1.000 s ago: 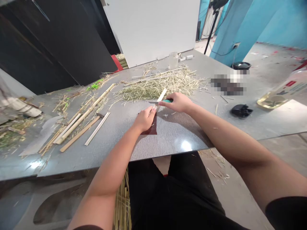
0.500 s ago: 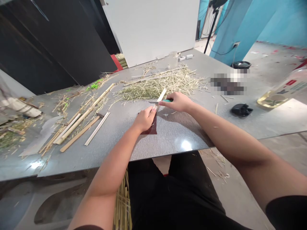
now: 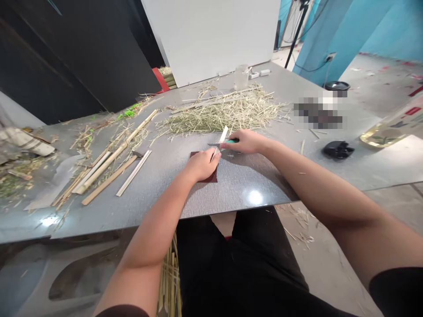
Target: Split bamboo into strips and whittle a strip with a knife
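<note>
My left hand [image 3: 203,164] is closed around the lower part of a pale bamboo strip [image 3: 224,134], whose far end sticks up past the fingers. Beneath that hand lies a dark red-brown square pad [image 3: 211,178] on the table. In my right hand [image 3: 246,141] is a knife [image 3: 232,141] with a green handle. Its blade points left and crosses the strip just beyond my left fingers. The strip's lower end is hidden by my left hand.
A heap of thin shavings [image 3: 224,114] covers the table [image 3: 238,193] behind my hands. To the left lie bamboo poles [image 3: 119,149], a hammer [image 3: 110,178] and a white strip [image 3: 134,174]. A black object [image 3: 337,150] and a bottle [image 3: 390,132] stand at the right.
My left hand has slid slightly right and up along the strip, so less of it shows between the hands. The knife still crosses it. The view has shifted a little.
</note>
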Demonstrator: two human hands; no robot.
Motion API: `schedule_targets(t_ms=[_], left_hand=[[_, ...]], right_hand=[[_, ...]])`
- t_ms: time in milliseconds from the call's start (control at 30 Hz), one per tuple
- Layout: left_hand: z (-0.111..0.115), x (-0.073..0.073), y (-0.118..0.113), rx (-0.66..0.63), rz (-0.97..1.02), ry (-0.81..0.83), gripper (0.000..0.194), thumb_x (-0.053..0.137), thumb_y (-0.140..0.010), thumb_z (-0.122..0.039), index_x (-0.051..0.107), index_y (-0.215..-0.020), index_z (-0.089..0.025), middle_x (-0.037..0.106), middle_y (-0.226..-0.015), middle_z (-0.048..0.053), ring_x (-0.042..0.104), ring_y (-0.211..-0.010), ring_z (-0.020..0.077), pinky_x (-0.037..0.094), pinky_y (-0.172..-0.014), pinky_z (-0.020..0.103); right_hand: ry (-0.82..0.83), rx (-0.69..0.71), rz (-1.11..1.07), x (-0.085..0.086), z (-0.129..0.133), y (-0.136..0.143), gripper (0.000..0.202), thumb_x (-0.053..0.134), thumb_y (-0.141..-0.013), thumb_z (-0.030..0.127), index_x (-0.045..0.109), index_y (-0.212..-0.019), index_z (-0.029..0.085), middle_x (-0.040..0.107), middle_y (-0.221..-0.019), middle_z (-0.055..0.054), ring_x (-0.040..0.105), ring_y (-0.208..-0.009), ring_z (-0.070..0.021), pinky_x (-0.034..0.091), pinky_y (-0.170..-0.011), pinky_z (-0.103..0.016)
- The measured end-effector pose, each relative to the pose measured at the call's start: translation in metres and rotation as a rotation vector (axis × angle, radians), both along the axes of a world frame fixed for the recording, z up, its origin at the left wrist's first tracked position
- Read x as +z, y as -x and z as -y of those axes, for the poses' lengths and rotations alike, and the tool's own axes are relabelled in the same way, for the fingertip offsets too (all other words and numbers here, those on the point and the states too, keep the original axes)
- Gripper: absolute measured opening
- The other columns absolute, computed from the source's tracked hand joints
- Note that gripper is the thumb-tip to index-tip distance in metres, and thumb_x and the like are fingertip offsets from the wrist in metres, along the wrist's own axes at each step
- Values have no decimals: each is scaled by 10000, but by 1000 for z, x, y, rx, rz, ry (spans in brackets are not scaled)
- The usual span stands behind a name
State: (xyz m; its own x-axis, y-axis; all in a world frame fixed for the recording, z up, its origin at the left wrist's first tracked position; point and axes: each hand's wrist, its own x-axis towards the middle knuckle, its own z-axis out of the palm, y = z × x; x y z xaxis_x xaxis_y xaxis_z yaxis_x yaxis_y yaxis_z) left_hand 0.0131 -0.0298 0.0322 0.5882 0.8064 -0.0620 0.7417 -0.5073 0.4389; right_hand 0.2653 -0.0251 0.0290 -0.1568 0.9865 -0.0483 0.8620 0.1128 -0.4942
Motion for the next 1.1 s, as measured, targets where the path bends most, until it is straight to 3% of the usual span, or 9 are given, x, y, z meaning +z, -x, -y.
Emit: schedule_targets(t_ms=[233, 567, 1100], left_hand=[[2, 1, -1, -3, -65, -13, 423, 381, -1112, -588, 508, -938, -224, 717, -949, 76, 584, -855, 205, 247, -738, 351], [-1, 0, 0, -16, 49, 2, 438, 410, -1116, -569, 477, -877, -209, 650, -844, 47, 484, -746, 151, 253, -740, 348], [-1, 1, 0, -18, 72, 16, 442, 420, -1116, -571, 453, -868, -208, 624, -816, 32, 479, -726, 140, 258, -732, 347]], right_hand=[[14, 26, 27, -2, -1, 0, 777, 579, -951, 927, 671, -871, 160, 651, -834, -71, 478, -759, -104, 279, -762, -309], [10, 14, -15, 1, 2, 3, 759, 560, -975, 905, 683, -899, 161, 622, -818, -57, 459, -757, -96, 280, -751, -303], [15, 20, -57, 2, 3, 4, 754, 579, -964, 906, 726, -928, 167, 676, -867, -73, 506, -763, -106, 303, -758, -310]])
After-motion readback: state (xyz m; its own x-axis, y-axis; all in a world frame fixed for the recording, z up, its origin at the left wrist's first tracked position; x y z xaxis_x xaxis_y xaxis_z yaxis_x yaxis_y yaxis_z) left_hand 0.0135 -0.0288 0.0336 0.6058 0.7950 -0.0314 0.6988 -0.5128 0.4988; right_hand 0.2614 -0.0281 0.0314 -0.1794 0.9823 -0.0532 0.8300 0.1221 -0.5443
